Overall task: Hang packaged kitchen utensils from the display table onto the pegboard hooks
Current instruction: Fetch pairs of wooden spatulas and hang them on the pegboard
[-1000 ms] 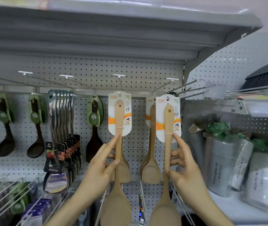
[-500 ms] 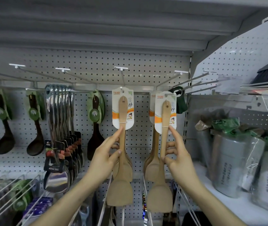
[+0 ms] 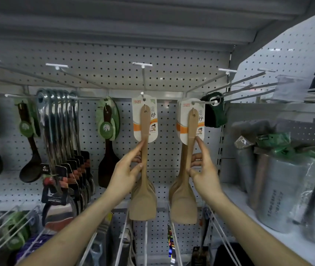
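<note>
Pegboard fills the view, dark ladles at left. Two carded wooden spatulas are up at the hooks: left spatula under the centre hook, right spatula at the next hook, others behind each. Grips: left hand curls round its handle, right hand pinches likewise. Nearly hung (cards fully threaded? can't tell); letting go remains. Whatever stock is left to hang is out of view.
</note>
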The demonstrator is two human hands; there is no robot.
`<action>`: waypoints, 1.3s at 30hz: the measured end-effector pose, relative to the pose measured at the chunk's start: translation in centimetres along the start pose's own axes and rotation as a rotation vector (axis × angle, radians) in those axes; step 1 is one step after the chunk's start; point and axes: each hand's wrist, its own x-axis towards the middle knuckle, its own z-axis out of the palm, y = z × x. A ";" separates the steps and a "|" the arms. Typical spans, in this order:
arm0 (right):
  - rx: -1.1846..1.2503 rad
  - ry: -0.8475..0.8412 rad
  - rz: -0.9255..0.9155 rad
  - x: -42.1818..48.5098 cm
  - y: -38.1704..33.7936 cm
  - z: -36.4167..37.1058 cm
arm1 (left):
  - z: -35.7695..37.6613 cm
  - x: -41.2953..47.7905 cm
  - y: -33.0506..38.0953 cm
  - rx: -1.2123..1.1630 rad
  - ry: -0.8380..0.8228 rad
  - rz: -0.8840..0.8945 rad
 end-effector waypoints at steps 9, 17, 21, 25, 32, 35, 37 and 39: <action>-0.062 -0.001 -0.029 0.5 1.1 0.0 | 0.4 0.2 -1.1 -0.023 -0.011 0.023; -0.168 -0.014 0.046 -4.2 2.6 -2.0 | -1.6 -5.1 -0.1 0.078 -0.072 -0.039; -0.258 -0.104 -0.068 -8.2 1.6 -2.9 | -3.4 -10.8 2.0 0.214 -0.013 -0.060; -0.272 -0.299 -0.197 -12.4 -0.5 -1.5 | -6.2 -18.8 4.1 0.441 0.069 -0.119; -0.206 -0.585 -0.418 -20.6 -6.2 6.5 | -12.4 -33.2 8.9 0.840 0.160 -0.383; -0.158 -0.687 -0.536 -25.1 -9.6 10.5 | -15.0 -38.5 11.3 1.041 0.225 -0.465; -0.122 -0.731 -0.574 -28.3 -12.0 13.1 | -16.7 -41.7 13.1 1.141 0.274 -0.538; -0.096 -0.773 -0.583 -31.4 -14.4 15.7 | -18.5 -44.6 14.7 1.208 0.344 -0.608</action>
